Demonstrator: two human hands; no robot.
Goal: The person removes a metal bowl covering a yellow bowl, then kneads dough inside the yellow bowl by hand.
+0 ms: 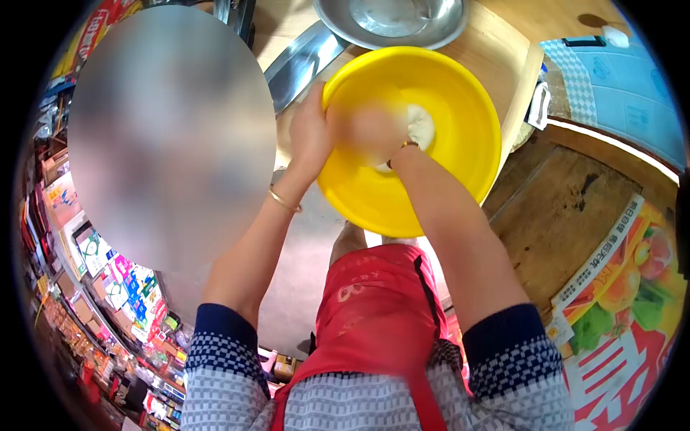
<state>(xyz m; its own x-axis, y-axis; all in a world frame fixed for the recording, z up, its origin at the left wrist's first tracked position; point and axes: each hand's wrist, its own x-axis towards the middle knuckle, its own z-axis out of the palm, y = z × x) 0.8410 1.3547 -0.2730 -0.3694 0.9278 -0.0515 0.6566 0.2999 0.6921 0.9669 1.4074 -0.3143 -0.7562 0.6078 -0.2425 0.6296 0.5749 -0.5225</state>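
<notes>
A yellow basin (pixel 460 158) sits tilted towards me on the wooden table. My left hand (pixel 312 133) grips its left rim, fingers wrapped over the edge. Inside the basin, my right hand (pixel 370 131) is on or beside a lump of white dough (pixel 420 128). That hand is blurred, so its fingers cannot be made out. A little more white shows beneath the right wrist.
A metal bowl (pixel 402 21) stands behind the basin, with a shiny metal blade or tray (pixel 305 61) to its left. Wooden boards (pixel 546 194) and a printed package (pixel 632 309) lie at the right. Shelves of goods fill the left side. A large blurred patch hides the upper left.
</notes>
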